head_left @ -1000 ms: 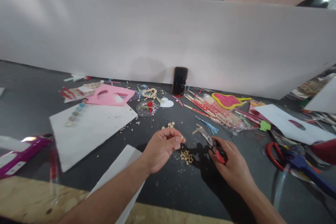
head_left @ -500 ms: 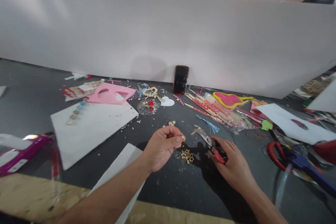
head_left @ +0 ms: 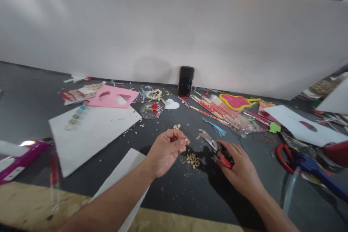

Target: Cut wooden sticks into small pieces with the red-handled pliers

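Note:
My left hand (head_left: 165, 154) is closed in a pinch, thumb against forefinger, on a small pale wooden piece (head_left: 186, 139) mostly covered by the fingertips. Wrapped around the red handles of a pair of pruning shears (head_left: 214, 145) is my right hand (head_left: 240, 168). The metal blades point away to the upper left, slightly apart, right of my left fingertips and not touching them. Between and below the hands lies a heap of small cut wooden bits (head_left: 193, 160). A smaller cluster of bits (head_left: 177, 127) sits just beyond my left hand.
A phone (head_left: 186, 81) leans on the white partition (head_left: 174, 36). Wooden sticks in red wrapping (head_left: 214, 108), a blue tassel (head_left: 216, 127) and large scissors (head_left: 301, 163) lie rightward. White sheets (head_left: 95, 134), pink cut-out paper (head_left: 112, 96) and a purple glue gun (head_left: 24, 159) are leftward.
The view has shifted slightly. My left fingertips have turned a little around the wooden piece. My right hand keeps its hold on the shears, almost still.

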The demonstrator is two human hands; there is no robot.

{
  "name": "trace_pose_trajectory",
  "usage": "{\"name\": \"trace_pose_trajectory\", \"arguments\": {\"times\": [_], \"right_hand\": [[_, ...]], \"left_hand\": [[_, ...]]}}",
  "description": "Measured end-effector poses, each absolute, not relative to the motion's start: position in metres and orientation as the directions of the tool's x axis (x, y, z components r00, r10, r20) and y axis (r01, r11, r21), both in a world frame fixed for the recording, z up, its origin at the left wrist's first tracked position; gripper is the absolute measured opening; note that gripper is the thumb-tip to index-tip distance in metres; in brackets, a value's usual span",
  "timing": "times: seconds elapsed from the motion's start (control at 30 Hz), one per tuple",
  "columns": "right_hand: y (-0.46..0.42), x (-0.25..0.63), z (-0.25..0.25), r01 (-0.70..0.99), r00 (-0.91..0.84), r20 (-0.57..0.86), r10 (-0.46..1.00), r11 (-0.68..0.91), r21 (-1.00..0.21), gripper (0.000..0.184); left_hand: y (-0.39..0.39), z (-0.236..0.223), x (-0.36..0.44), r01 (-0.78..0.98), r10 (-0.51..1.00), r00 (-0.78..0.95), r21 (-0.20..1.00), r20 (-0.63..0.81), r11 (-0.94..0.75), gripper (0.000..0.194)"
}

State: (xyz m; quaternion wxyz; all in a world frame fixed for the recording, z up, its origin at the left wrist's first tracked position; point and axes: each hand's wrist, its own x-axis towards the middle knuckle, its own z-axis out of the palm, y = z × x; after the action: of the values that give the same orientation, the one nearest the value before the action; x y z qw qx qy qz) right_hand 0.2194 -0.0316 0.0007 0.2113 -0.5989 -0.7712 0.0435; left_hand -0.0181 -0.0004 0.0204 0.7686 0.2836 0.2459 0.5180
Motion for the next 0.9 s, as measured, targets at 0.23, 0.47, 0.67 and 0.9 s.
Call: {"name": "trace_pose_trajectory", "arguments": {"times": [0.23,0.47,0.67,0.9], "right_hand": [[-0.031,0.218,0.001,0.903,-0.203,0.285,0.937,0.292,-0.315,0.04],[-0.032,0.218,0.002,0.904,-0.203,0.273,0.94,0.287,-0.317,0.039],[-0.036,0.214,0.006,0.911,-0.23,0.306,0.924,0.315,-0.267,0.045],[-0.041,0.203,0.008,0.89,-0.314,0.285,0.905,0.386,-0.245,0.048]], "left_hand": [[0.001,0.018,-0.02,-0.398,0.955,0.285,0.895,-0.085,0.199,0.013],[0.002,0.004,-0.022,0.572,0.855,0.486,0.675,0.179,-0.466,0.016],[0.001,0.004,-0.02,0.51,0.879,0.434,0.749,0.199,-0.422,0.015],[-0.002,0.009,-0.016,0.029,0.956,0.294,1.0,-0.005,-0.004,0.027]]}}
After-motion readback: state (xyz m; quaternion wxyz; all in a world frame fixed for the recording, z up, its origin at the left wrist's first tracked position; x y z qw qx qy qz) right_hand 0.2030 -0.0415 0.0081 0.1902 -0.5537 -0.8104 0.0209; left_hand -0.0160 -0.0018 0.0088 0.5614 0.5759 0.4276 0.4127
